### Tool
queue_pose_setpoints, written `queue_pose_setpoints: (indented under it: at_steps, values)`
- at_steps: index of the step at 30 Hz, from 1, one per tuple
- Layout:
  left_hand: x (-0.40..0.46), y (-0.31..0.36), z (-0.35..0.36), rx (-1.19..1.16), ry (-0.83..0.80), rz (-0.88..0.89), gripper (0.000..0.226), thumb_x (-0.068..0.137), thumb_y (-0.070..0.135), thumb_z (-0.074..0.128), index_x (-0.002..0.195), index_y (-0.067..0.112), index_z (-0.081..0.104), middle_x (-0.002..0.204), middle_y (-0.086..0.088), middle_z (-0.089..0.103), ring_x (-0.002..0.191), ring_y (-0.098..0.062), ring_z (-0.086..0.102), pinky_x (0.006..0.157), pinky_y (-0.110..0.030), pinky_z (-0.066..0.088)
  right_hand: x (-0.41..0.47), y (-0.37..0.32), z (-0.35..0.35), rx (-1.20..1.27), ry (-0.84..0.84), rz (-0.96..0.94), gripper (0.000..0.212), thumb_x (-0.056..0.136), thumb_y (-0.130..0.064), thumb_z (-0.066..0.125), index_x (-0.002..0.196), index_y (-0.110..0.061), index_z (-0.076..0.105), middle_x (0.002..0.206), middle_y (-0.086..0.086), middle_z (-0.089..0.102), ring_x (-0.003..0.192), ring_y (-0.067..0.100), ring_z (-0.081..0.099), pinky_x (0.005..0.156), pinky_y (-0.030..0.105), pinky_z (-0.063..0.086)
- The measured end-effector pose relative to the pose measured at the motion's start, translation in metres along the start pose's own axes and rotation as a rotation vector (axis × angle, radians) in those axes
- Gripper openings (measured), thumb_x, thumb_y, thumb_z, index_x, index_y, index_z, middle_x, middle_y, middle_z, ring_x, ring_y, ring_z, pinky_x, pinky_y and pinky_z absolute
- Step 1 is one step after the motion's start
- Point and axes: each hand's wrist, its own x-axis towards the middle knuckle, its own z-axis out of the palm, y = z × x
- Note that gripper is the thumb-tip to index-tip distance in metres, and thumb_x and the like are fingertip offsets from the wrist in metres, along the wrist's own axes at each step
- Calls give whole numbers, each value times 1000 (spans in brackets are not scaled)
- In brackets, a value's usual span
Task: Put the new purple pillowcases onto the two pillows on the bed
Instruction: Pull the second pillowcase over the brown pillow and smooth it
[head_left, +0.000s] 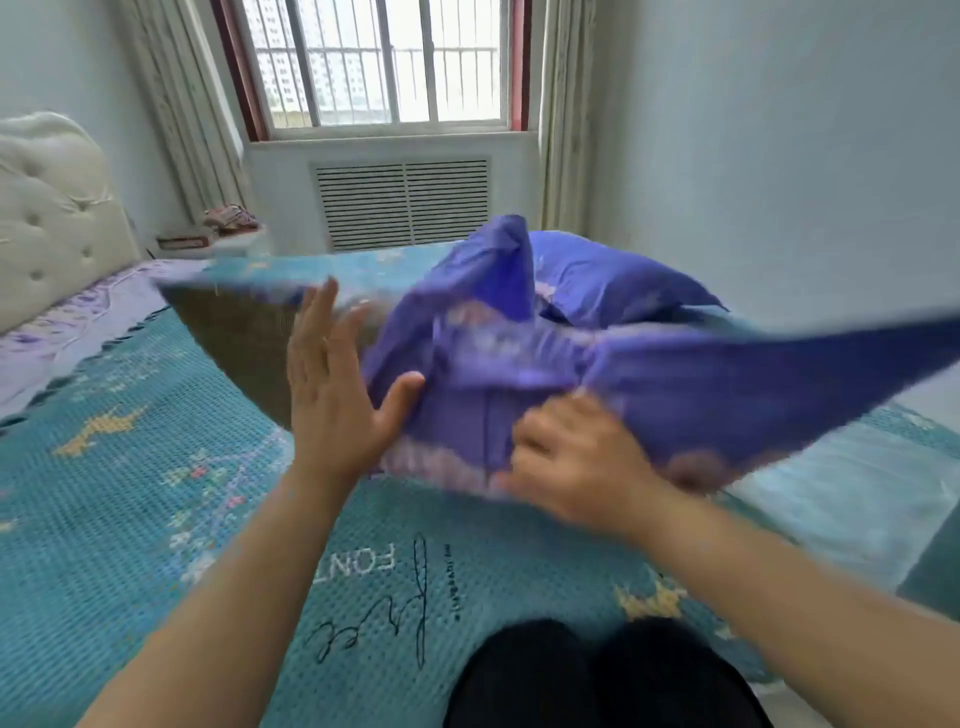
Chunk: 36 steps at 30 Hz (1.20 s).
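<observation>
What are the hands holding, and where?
The right hand grips the purple pillowcase at its bunched near edge. The left hand lies flat against it, fingers straight.

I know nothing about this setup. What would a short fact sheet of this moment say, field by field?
setting: bed under a teal knitted bedspread, cream tufted headboard
left hand: fingers straight, flat against a brown woven pillow
right hand: grips a blurred purple fabric pillowcase
pillowcase position: bunched at the pillow's near end
behind: a second pillow in purple
</observation>
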Motion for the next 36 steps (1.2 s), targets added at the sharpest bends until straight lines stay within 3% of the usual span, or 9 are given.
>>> queue_pose_setpoints:
  at_steps: [4,8,12,15,19,23,30,33,36]
  values:
    - [-30,8,17,-48,-365,-292,99,77,74,45,145,4,26,154,-15,20,143,-32,17,116,-44,19,-32,-38,8,106,-138,261,46,93,-45,50,54,-20,45,48,-2,48,43,21,51,42,26,33]
    - [-44,16,28,126,-842,-570,112,72,75,54,150,9,10,157,-15,11,141,-32,22,112,-42,21,-21,-39,7,201,-246,725,30,86,-40,51,67,-18,57,70,0,60,70,26,58,64,33,47]
    - [-41,19,24,232,-854,-692,119,71,75,54,148,0,4,150,-23,23,134,-38,32,104,-45,33,-33,-51,12,201,-396,837,21,83,-38,52,83,-19,60,90,0,63,89,26,56,81,37,45]
    - [-36,19,27,266,-944,-678,84,72,76,51,115,4,51,121,-19,58,106,-34,58,79,-40,47,-30,-57,8,230,-370,892,32,87,-45,41,89,-21,61,93,-2,63,91,23,57,82,35,44]
    - [-29,38,25,217,-991,-511,54,75,71,53,84,18,62,90,-8,67,89,-31,64,68,-33,46,-26,-60,7,281,-312,953,43,89,-50,33,100,-20,61,103,-2,64,100,22,57,86,33,41]
    - [-29,-4,-1,399,-506,-517,20,80,11,50,95,5,63,91,-23,67,86,-40,65,72,-40,48,-45,-60,18,236,-565,932,72,87,-69,15,132,-25,49,142,-1,45,134,23,38,113,39,16]
    - [-58,-75,-18,40,-318,-893,43,60,18,38,77,-14,61,75,-38,58,72,-46,58,61,-36,34,-45,-57,28,119,-623,946,106,71,-85,-6,142,-20,38,152,9,31,143,27,22,115,36,-6]
    - [-58,-74,-19,107,-408,-921,44,64,26,42,90,-1,65,94,-30,62,87,-44,58,72,-40,45,-43,-40,16,-47,-627,1109,102,74,-86,10,147,-16,25,157,10,16,145,30,8,113,49,-7]
    - [-72,-97,-19,335,-664,-969,56,75,52,43,116,19,62,128,-17,55,116,-42,50,100,-50,38,-46,-18,0,-20,-752,1443,112,70,-86,34,150,-13,4,158,13,4,143,37,14,111,58,14]
